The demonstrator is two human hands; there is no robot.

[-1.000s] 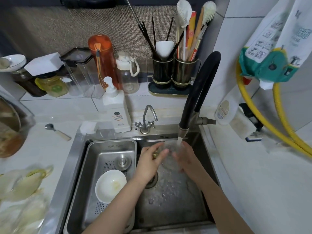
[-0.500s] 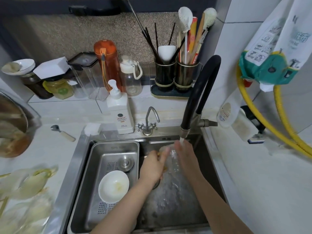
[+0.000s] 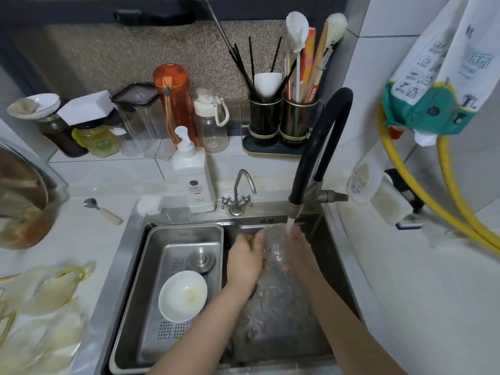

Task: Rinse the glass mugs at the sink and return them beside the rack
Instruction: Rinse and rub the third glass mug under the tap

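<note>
Left hand and right hand closing around one glass mug, gripping it between them under water running from black faucet, over sink. One white bowl sitting in steel tray at left.

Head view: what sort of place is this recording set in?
Most likely a home kitchen: a steel sink with a running faucet, a utensil holder of chopsticks and brushes, and a soap dispenser on the tiled counter.

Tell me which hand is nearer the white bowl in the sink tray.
Left. The left hand is just right of the white bowl, over the tray's edge; the right hand is farther right, beyond the glass mug, under the tap.
</note>
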